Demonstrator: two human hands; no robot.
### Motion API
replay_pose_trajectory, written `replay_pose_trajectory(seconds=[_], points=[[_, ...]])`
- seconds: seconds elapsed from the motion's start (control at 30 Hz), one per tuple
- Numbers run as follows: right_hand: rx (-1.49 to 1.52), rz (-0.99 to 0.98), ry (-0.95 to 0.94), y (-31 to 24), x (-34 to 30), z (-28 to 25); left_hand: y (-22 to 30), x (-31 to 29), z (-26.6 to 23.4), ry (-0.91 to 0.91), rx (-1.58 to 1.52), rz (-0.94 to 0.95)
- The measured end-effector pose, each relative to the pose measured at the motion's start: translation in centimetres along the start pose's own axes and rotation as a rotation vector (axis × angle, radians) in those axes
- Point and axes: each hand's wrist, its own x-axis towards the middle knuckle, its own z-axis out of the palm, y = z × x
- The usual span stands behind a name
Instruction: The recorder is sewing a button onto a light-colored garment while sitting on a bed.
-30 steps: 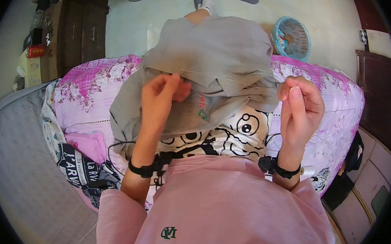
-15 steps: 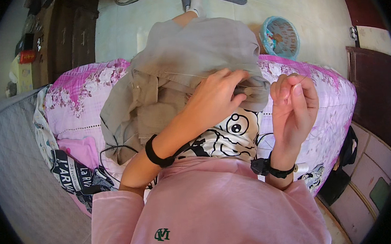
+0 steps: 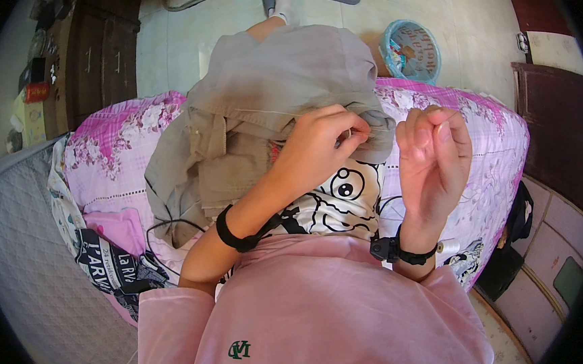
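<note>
Got grey-brown garment [image 3: 247, 131] bunched on lap; looks soft, limp, light, best taken by folded edge. Loosely pinching at its right end with left hand [image 3: 322, 137], can't tell if holding; fingertips together on right hand [image 3: 435, 152], contents too fine to tell.

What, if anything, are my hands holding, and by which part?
Apparently a fine thread, pinched in the right hand between thumb and fingertips; which part is too small to tell. Whether the left hand grips it is unclear.

Soft bright light; hazy grey cloth [image 3: 290, 64]; edges curve, blackened
</note>
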Motion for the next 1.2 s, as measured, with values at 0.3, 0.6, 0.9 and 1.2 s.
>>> replay_pose_trajectory(seconds=[0.3,0.6,0.9,1.2], points=[[-0.032,-0.03,0.087,-0.1,1.0,-1.4,1.9,-1.3,-1.4,-0.097,-0.42,-0.231],[-0.291,-0.19,-0.06,1.6,0.7,-1.7,4.1,-2.2,-3.0,-0.12,-0.677,-0.347],[-0.026,-0.029,-0.769,1.4,2.2,-2.1,5.7,-3.1,-5.0,-0.026,-0.052,-0.106],[-0.957,-0.048,-0.663,-0.3,2.1,1.7,8.3,-3.6,-6.5,0.063,0.366,0.053]])
